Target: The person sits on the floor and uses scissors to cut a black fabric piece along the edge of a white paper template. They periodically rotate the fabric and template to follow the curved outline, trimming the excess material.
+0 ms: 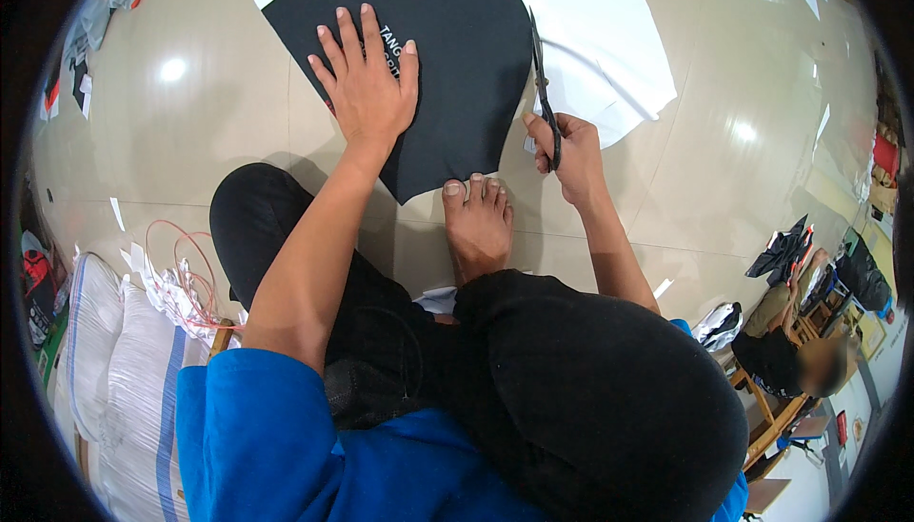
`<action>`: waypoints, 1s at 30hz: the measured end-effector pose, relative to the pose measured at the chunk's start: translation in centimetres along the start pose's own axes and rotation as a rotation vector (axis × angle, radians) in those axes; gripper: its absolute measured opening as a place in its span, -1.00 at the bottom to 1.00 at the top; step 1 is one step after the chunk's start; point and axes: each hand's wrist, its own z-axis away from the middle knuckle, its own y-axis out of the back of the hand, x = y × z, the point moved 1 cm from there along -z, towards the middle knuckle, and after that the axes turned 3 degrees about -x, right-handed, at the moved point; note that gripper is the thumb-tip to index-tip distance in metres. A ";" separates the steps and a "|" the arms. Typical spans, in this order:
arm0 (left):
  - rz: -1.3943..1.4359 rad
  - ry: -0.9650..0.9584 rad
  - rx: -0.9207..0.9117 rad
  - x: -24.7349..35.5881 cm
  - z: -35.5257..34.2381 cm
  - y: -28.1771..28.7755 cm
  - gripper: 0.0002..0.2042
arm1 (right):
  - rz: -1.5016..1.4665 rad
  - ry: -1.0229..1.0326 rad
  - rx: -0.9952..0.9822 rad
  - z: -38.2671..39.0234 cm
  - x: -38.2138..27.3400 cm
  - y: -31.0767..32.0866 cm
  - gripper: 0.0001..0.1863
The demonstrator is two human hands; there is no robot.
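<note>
Cutting: black fabric piece [447, 55] spread flat on the glossy tiled floor [190, 141], black scissors [545, 93] working along its right-hand edge.
Left hand [367, 79]: fingers spread wide, palm pressed flat on the middle of the fabric, pinning it down; white print on the cloth partly covered, left unread.
Right hand [571, 150]: closed around the scissor handles, blades pointing away toward the far edge of the fabric, lying right on the curved outline.
White paper pattern [600, 36]: under the fabric, showing past its right and far edges, one corner peeking at the top left.
Bare foot [479, 222]: toes touching the near pointed corner of the fabric, seemingly helping to hold it.
Done so far, by the look of it: left edge and near point already clean and straight; curved right side neat up to about the blades.
Left to do, judging from here: the far stretch of the right curve; top edge runs out of view, cannot tell.
Around: white sacks [114, 351] at lower left, another person [790, 341] seated at lower right.
</note>
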 end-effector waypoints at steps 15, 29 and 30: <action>-0.020 0.012 -0.030 -0.1 0.0 0.0 -0.22 | 0.057 -0.002 -0.017 -0.3 0.4 1.2 -0.57; -0.007 0.023 -0.030 0.1 -0.1 0.1 -0.22 | 0.045 0.024 -0.067 -2.2 -2.2 2.0 -0.55; -0.005 0.024 -0.029 0.0 0.0 0.1 -0.22 | 0.050 0.023 -0.069 -2.3 -2.2 2.0 -0.55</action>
